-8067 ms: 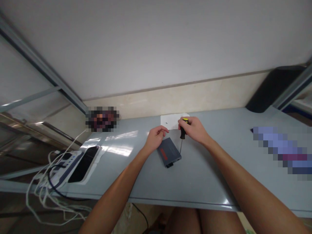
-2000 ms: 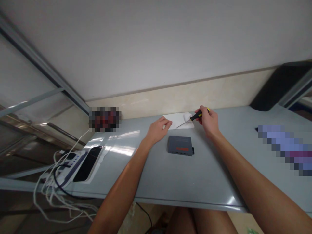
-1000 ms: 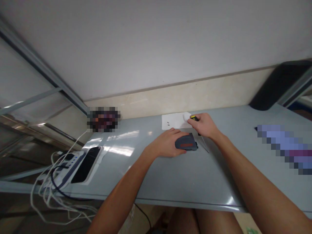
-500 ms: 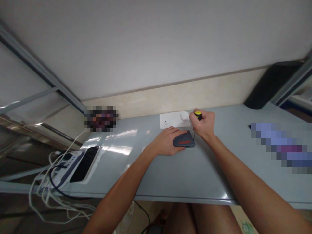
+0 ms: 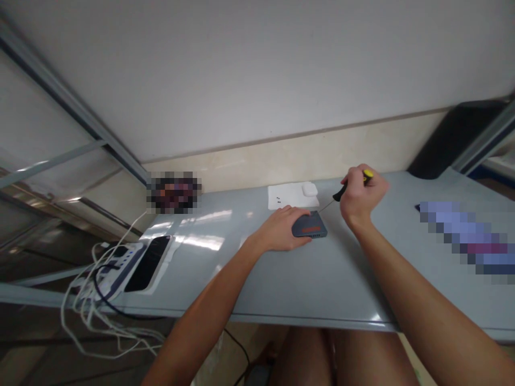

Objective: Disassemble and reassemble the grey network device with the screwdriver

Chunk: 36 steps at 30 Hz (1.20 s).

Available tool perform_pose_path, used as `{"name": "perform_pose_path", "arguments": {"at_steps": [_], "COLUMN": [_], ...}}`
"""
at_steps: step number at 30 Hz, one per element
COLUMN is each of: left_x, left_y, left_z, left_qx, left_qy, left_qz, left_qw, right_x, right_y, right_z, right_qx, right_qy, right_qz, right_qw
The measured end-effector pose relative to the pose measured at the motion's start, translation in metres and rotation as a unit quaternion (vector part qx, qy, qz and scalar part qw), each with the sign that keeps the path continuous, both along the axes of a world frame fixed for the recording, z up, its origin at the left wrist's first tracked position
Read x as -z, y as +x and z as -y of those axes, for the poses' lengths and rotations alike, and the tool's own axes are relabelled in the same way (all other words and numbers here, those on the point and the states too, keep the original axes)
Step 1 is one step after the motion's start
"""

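My left hand [image 5: 281, 229] is closed around the left end of a small dark grey box [image 5: 317, 229], which has a reddish mark on top and slots along its front edge. The box rests on the table. In my right hand [image 5: 364, 195] is a screwdriver [image 5: 340, 193] with a black and yellow handle. It leans steeply, its thin shaft pointing down-left to the far right corner of the box; whether the tip touches cannot be made out. Behind the box lies white paper [image 5: 293, 199] carrying several tiny dark screws [image 5: 278, 200] and a small white rounded case [image 5: 309, 189].
The grey table [image 5: 281, 292] ends close to my legs. At the left are a phone [image 5: 148, 264], a power strip [image 5: 124, 268] and tangled white cables [image 5: 80, 321]. A black cylinder [image 5: 438, 142] stands at the back right. Pixelated items lie at both sides.
My right hand has moved right and slightly up, tilting the screwdriver from near upright to a strong slant. My left hand keeps its hold on the box. The whole view has shifted slightly.
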State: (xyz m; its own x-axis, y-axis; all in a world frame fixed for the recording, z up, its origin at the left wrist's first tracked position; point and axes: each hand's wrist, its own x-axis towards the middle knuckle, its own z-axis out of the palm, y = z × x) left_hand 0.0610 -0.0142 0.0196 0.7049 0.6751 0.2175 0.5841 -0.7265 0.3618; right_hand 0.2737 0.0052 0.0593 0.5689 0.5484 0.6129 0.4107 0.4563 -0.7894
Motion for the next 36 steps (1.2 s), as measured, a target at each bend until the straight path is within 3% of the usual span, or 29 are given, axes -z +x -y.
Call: {"name": "perform_pose_path", "arguments": {"at_steps": [3, 6, 11, 20, 31, 36], "left_x": [0.002, 0.003, 0.003, 0.002, 0.001, -0.005], "left_y": [0.001, 0.002, 0.002, 0.002, -0.026, -0.031], "left_z": [0.001, 0.001, 0.001, -0.002, -0.017, -0.017], "left_qx": [-0.05, -0.064, -0.066, -0.059, -0.038, -0.014], "left_qy": [-0.033, -0.05, -0.064, -0.079, -0.163, -0.164], "left_qz": [0.016, 0.036, 0.052, 0.066, 0.069, 0.063], "left_qw": [0.998, 0.996, 0.994, 0.993, 0.983, 0.984], "right_x": [-0.004, -0.002, 0.007, 0.006, 0.013, 0.02], "right_y": [-0.009, -0.024, -0.037, -0.045, -0.046, -0.041], "right_z": [0.0, 0.003, 0.007, 0.016, 0.012, 0.004], "right_qx": [-0.033, -0.1, -0.154, -0.169, -0.193, -0.184], "right_qy": [-0.011, -0.032, -0.079, -0.075, -0.074, -0.106], "right_qz": [-0.055, -0.023, 0.008, 0.072, 0.15, 0.088], "right_qw": [0.998, 0.994, 0.985, 0.98, 0.967, 0.973]}}
